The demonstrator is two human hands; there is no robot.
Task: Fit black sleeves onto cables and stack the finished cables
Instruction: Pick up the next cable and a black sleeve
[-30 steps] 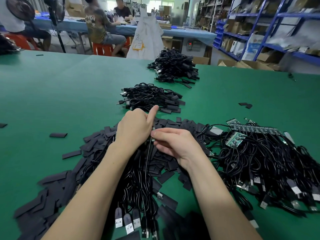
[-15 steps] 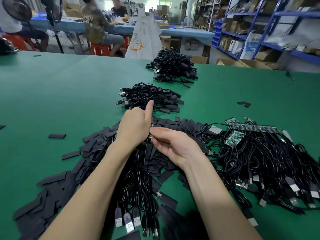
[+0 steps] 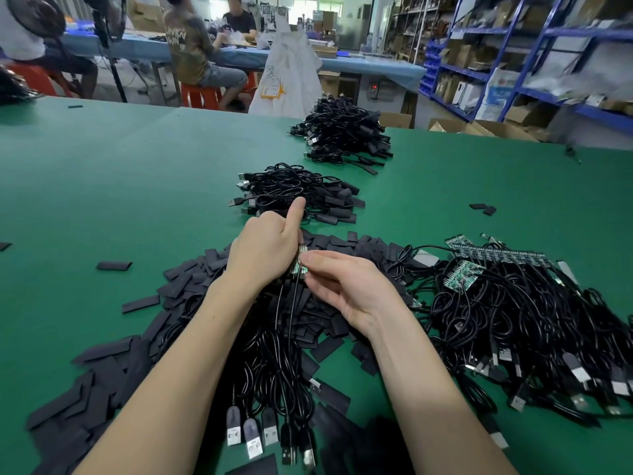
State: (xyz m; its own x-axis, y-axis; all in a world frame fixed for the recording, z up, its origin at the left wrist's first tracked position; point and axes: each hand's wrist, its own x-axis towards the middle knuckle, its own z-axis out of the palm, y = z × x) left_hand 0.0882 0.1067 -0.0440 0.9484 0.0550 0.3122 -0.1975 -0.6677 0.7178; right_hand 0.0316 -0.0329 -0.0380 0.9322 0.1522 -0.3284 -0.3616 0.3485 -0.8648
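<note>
My left hand (image 3: 263,248) grips a small bunch of green circuit-board cable ends (image 3: 300,261), thumb raised. Against it, my right hand (image 3: 346,286) pinches the same board ends with its fingertips. Their black cables (image 3: 287,337) hang down toward me, ending in USB plugs (image 3: 267,433). Flat black sleeves (image 3: 191,279) lie heaped under and around both hands. A tangle of unsleeved cables with green boards (image 3: 513,303) lies to the right. Two stacks of sleeved cables sit beyond my hands, the near stack (image 3: 294,193) and the far stack (image 3: 342,135).
The green table (image 3: 120,173) stretches left, with stray sleeves (image 3: 114,266) on it and two more (image 3: 483,208) at the right. People sit at a blue bench behind. A white bag (image 3: 291,73) stands past the far edge, blue shelving (image 3: 513,56) at right.
Both hands have risen slightly and stayed together on the board ends. My left thumb has lifted higher. The view has shifted a little.
</note>
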